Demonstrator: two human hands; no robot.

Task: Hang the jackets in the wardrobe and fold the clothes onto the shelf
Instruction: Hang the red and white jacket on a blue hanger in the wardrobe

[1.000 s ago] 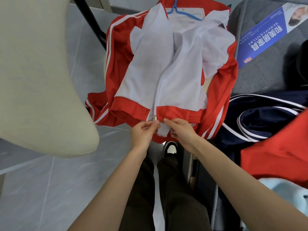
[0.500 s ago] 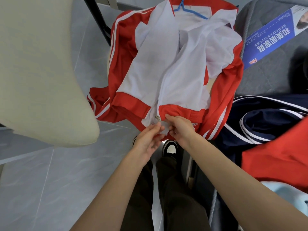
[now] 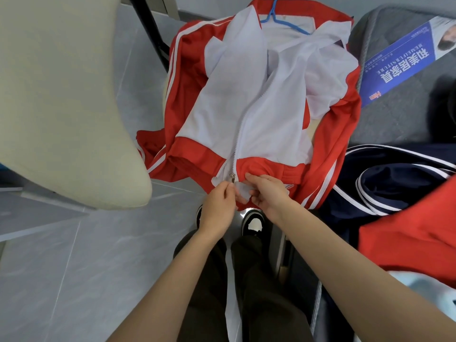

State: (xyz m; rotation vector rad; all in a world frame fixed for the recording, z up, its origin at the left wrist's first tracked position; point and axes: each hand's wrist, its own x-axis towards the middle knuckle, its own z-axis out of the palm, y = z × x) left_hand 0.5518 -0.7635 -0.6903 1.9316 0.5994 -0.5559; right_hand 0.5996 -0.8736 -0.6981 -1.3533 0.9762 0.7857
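A red and white track jacket (image 3: 259,114) lies spread in front of me on a blue hanger (image 3: 281,17), whose hook shows at its collar. Its zip slider (image 3: 232,177) sits at the bottom hem. My left hand (image 3: 219,206) pinches the hem's white edge just below the slider. My right hand (image 3: 267,193) grips the red hem on the other side of the zip. A dark navy jacket (image 3: 394,186) with white stripes lies to the right, and a red garment (image 3: 414,240) lies nearer me on the right.
A cream chair seat (image 3: 61,99) fills the left side. A grey mattress (image 3: 404,114) with a blue label (image 3: 399,60) is at the right. Grey floor tiles (image 3: 74,267) lie below, with my legs and shoes in the middle. A light blue cloth (image 3: 429,287) shows at the lower right.
The view has shifted slightly. My left hand dropped a little and now pinches the hem just under the slider; my right hand keeps its hold on the red hem.
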